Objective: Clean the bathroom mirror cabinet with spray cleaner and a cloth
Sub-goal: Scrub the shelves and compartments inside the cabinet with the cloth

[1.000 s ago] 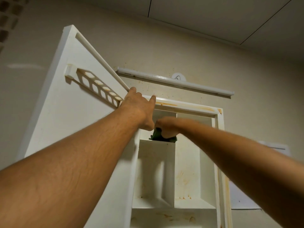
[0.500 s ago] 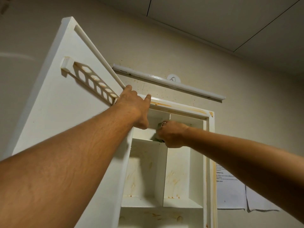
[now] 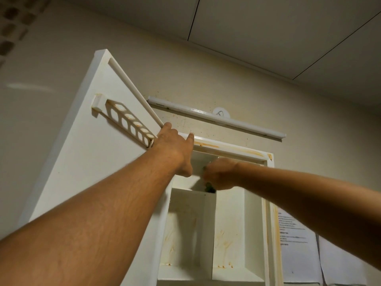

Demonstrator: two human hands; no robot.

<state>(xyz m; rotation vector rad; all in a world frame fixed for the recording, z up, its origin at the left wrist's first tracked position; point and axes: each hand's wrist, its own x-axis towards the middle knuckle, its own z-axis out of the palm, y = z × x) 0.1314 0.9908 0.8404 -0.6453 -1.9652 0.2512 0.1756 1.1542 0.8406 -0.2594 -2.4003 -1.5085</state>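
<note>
Right now I am looking steeply up at the mirror cabinet [image 3: 268,213], which hangs on the wall at about 5 o'clock from the middle of my view. Its door [image 3: 82,182] stands swung open toward 9 o'clock, with its inner face turned to me. A white rack [image 3: 127,122] with a row of round holes is fixed across the upper part of that face.

The left hand [image 3: 175,147] reaches to the corner where the door's top meets the cabinet frame. The fingers I can see lie stretched against the top edge, the thumb points down, and the hand holds nothing.

Just beside it, at 3 o'clock from the left hand, the right hand [image 3: 220,174] is inside the cabinet's top compartment. It is blurred, but its fingers are bunched around a green cloth [image 3: 209,187]. Only a scrap of the cloth shows below the hand, touching the top of the upright divider [image 3: 213,234].

Orange-brown stains streak the frame's top rail, its right side and the inner walls below.

Above the cabinet, toward 1 o'clock, a long white light bar [image 3: 216,118] runs along the wall. Printed paper sheets [image 3: 296,244] hang on the wall at 4 o'clock, just right of the cabinet.
</note>
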